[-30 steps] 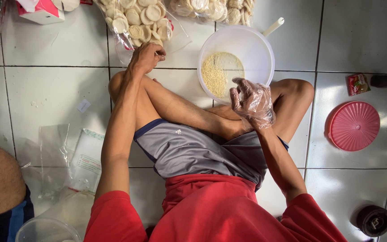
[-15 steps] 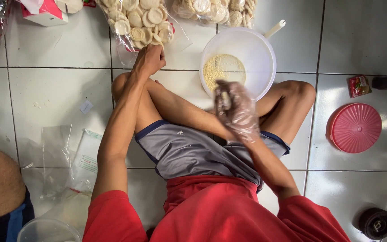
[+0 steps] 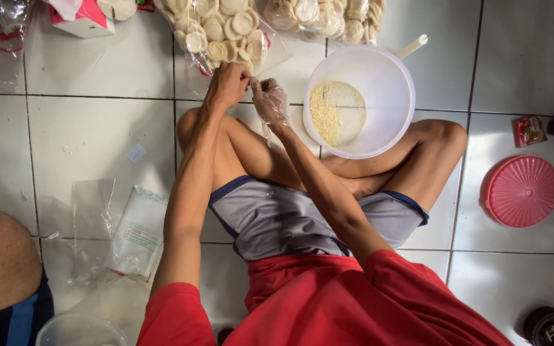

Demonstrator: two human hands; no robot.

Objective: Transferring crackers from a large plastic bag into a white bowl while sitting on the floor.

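Note:
I sit cross-legged on a white tiled floor. My left hand [image 3: 227, 85] reaches forward and pinches the edge of a clear plastic bag of round pale crackers [image 3: 216, 29]. In a thin clear plastic glove, my right hand [image 3: 269, 100] meets it, fingertips pinched on the same bit of plastic right beside the left fingers. Just right of both hands, by my knee, stands a white plastic bowl [image 3: 389, 70] with a heap of pale crumbs [image 3: 328, 112] and a white utensil handle sticking out.
A second bag of crackers [image 3: 325, 16] lies at the top. A pink round lid [image 3: 522, 191] and a small red packet [image 3: 528, 130] lie at right. Empty clear bags [image 3: 107, 224] are at left; another person's head [image 3: 1, 259] is at lower left.
My gloved right hand has moved left and forward from above my knee, past the bowl, to join the left hand at the bag. The left hand stayed near the bag.

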